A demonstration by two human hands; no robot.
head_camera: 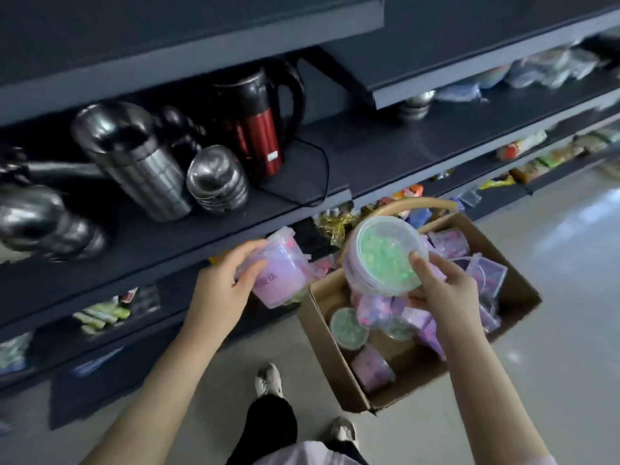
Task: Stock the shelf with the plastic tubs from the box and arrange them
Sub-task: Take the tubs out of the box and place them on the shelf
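Two tubs in hand: a lilac translucent plastic tub [281,273] and a round clear plastic tub with green filling [385,256], both in the air between the open brown cardboard box [516,297] and the dark grey metal shelf [385,156].
Left hand: the left hand [221,290] grips the lilac tub, fingers curled round its side wall, close to the shelf's lower tiers.
Right hand: the right hand [443,290] pinches the green tub at its edge, thumb on the flat lid, fingers beneath; the tub is tipped, lid facing up and outward, over the box.
Box stock: more lilac and green tubs lie jumbled inside, several on their sides.
Handling: probably light. The thin walls likely flex under a squeeze, and the smooth plastic may slip.
Where to hold: round the body just under the rim, or rim with thumb across the lid; never the lid alone, which might pop off.
Shelf neighbours: stacked steel cups [134,162] and a red-and-black electric kettle [258,129].
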